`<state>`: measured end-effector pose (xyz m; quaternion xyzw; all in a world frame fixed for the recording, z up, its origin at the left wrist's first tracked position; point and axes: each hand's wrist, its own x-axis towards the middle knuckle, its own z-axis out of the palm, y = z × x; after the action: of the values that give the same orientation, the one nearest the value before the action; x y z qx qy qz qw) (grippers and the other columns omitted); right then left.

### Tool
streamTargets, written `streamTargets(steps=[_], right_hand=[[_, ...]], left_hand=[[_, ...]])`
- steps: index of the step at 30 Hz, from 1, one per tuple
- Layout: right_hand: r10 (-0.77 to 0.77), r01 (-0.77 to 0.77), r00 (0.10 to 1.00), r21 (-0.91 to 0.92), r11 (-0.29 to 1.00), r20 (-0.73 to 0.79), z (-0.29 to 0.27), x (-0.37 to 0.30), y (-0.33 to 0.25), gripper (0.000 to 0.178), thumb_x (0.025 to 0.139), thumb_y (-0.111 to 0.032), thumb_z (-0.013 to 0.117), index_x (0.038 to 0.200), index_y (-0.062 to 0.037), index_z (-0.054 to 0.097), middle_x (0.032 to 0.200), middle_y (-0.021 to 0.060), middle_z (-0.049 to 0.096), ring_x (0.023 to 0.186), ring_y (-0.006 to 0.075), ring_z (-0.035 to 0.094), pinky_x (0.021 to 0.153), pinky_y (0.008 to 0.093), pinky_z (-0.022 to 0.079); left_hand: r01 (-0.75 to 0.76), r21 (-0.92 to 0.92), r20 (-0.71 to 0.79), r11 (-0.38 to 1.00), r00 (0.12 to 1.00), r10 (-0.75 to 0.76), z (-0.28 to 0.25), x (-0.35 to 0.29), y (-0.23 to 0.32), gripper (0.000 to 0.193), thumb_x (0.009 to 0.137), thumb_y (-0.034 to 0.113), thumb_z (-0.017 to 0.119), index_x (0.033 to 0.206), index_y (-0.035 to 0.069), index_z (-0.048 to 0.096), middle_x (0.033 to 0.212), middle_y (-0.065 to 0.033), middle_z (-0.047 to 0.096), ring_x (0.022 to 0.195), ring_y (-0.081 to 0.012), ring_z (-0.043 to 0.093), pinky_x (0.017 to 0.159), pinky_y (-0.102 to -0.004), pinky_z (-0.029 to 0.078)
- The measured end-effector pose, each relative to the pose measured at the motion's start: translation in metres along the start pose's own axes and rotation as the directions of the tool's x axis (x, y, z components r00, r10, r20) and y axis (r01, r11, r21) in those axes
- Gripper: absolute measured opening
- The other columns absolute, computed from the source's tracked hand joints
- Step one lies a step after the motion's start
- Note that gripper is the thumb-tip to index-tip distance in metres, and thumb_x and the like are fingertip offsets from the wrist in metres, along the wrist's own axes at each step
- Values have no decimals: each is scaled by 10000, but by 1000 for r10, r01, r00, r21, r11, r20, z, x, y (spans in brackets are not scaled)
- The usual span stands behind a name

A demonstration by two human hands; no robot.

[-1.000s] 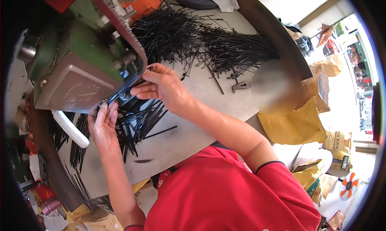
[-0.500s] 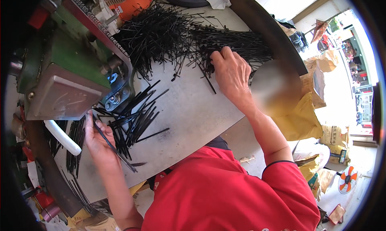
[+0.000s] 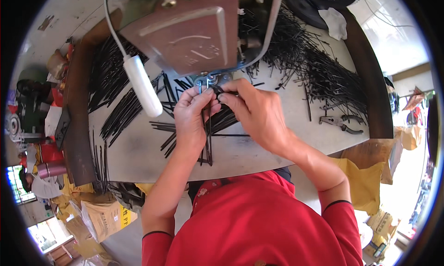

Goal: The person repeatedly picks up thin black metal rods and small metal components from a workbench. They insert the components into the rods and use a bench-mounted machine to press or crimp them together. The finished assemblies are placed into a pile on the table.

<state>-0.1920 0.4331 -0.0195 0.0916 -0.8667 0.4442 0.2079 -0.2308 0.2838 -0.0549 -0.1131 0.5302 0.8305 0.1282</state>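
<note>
My left hand [image 3: 188, 120] and my right hand [image 3: 263, 115] meet under the head of a bench machine [image 3: 194, 39], close to its small metal tool [image 3: 212, 79]. Thin black rods [image 3: 209, 143] hang down from the closed fingers and thumb of my left hand. My right thumb and forefinger pinch a small dark end piece beside the left fingertips; its exact shape is partly hidden. Below and around the hands, loose black rods [image 3: 169, 127] lie on the pale worktable [image 3: 134, 162].
A white handle [image 3: 142, 86] hangs on a metal rod left of the machine. More black rods [image 3: 122, 111] lie at the left, and a tangled pile of black rods with knobbed ends [image 3: 319, 67] at the right. Pliers [image 3: 341, 122] rest near the right edge, inside a dark raised rim [image 3: 370, 76].
My right hand has left the pile at the right and come to my left hand at the machine. The view has turned left, and the pliers now show.
</note>
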Motion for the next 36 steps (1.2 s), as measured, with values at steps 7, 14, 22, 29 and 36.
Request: streamTargets(steps=[7, 14, 22, 29, 36], right_hand=[[522, -576, 817, 407, 710, 245, 28, 10, 16, 206, 918, -182, 564, 912, 19, 612, 552, 39, 560, 435, 80, 475, 399, 258, 375], [537, -585, 807, 458, 669, 246, 36, 15, 19, 212, 925, -183, 546, 925, 18, 615, 550, 34, 554, 406, 75, 449, 374, 243, 356], [526, -576, 811, 508, 640, 257, 40, 15, 23, 187, 930, -149, 533, 923, 20, 611, 582, 26, 549, 459, 64, 469, 381, 223, 352], [531, -563, 803, 637, 526, 271, 44, 15, 26, 168, 925, -136, 551, 938, 17, 620, 641, 4, 559, 505, 49, 486, 388, 201, 340], [514, -575, 800, 637, 513, 309, 42, 16, 27, 235, 928, -184, 568, 1012, 29, 619, 648, 8, 552, 493, 41, 468, 369, 180, 299]], left_hand=[[-54, 79, -16, 995, 998, 56, 2, 11, 1, 202, 864, 85, 652, 1038, -4, 600, 803, -40, 622, 637, -81, 579, 571, -203, 499], [-72, 31, -23, 997, 997, 73, 6, 11, -1, 202, 859, 67, 648, 1045, 1, 606, 808, -11, 609, 676, -67, 569, 560, -195, 477], [-51, 49, 0, 997, 999, 51, 5, 10, 3, 200, 861, 66, 644, 1045, 0, 603, 785, -11, 616, 650, -61, 565, 568, -187, 478], [-9, -58, -4, 998, 1000, 9, 7, 11, 2, 205, 863, 65, 643, 1053, 8, 591, 800, -17, 621, 661, -64, 575, 577, -195, 491], [-16, -24, 3, 1000, 1000, 16, 5, 11, 2, 208, 857, 58, 648, 1050, 4, 592, 817, -26, 619, 676, -72, 578, 579, -198, 494]])
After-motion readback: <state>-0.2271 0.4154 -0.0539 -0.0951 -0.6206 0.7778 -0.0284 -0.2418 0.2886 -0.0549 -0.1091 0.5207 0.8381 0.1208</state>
